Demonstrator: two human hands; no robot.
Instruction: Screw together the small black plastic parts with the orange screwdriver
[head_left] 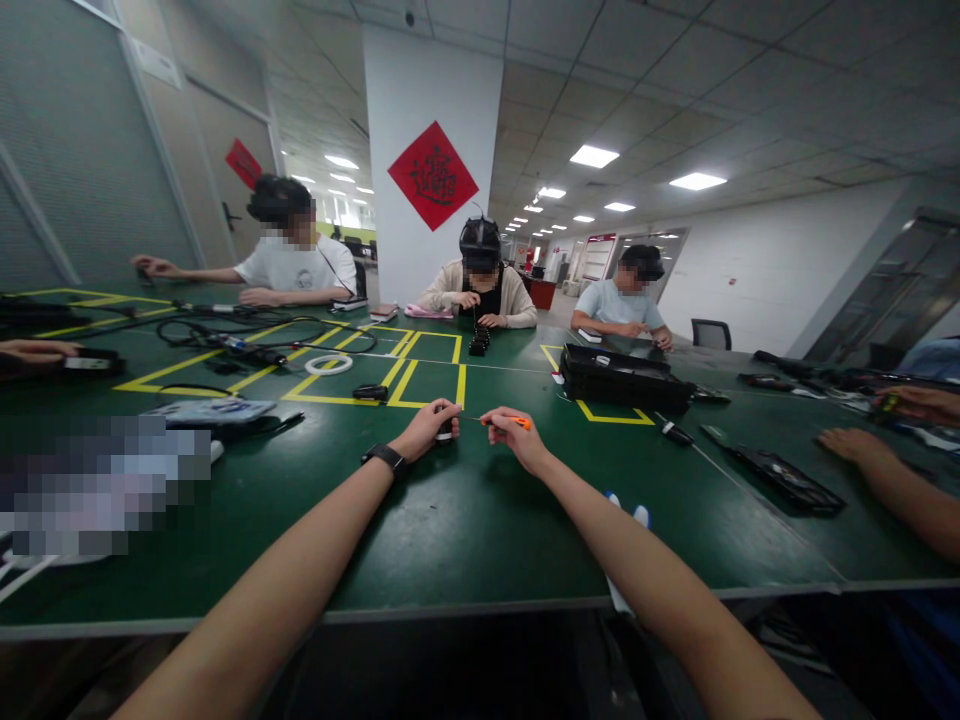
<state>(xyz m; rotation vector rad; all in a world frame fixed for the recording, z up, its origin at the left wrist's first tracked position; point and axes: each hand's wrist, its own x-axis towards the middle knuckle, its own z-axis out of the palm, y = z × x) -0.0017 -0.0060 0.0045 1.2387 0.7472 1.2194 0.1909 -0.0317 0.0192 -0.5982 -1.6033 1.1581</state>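
My left hand (430, 427), with a black watch on its wrist, is closed around a small dark part (445, 431) resting on the green table (450, 520). My right hand (513, 434) grips a small screwdriver with an orange handle (516, 423). Its thin shaft points left toward the dark part. Both hands are close together at the middle of the table, just in front of the yellow tape squares (390, 385).
A black case (622, 378) lies right of my hands, with a flat black tray (784, 478) and small tools nearer the right edge. Cables, a white ring (328, 364) and a black device (370, 392) lie at left. Three people sit across; other persons' hands reach in from both sides.
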